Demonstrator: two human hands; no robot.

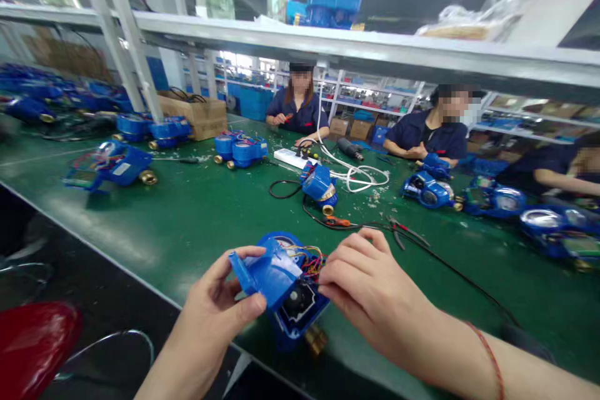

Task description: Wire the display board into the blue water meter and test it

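A blue water meter (288, 290) with its housing open rests at the near edge of the green bench (187, 219). Coloured wires (310, 259) and a black round part show inside it, and a brass fitting (316, 340) sticks out below. My left hand (213, 312) grips the loose blue cover at the meter's left side, thumb and fingers pinched on it. My right hand (370, 284) is curled against the meter's right side, fingertips at the wires; whether they pinch anything I cannot make out.
Several more blue meters lie across the bench, one (115, 165) at left, one (321, 184) in the middle with black cables. A white power strip (290, 157), a cardboard box (199, 114) and three seated people opposite. A red stool (32, 344) at lower left.
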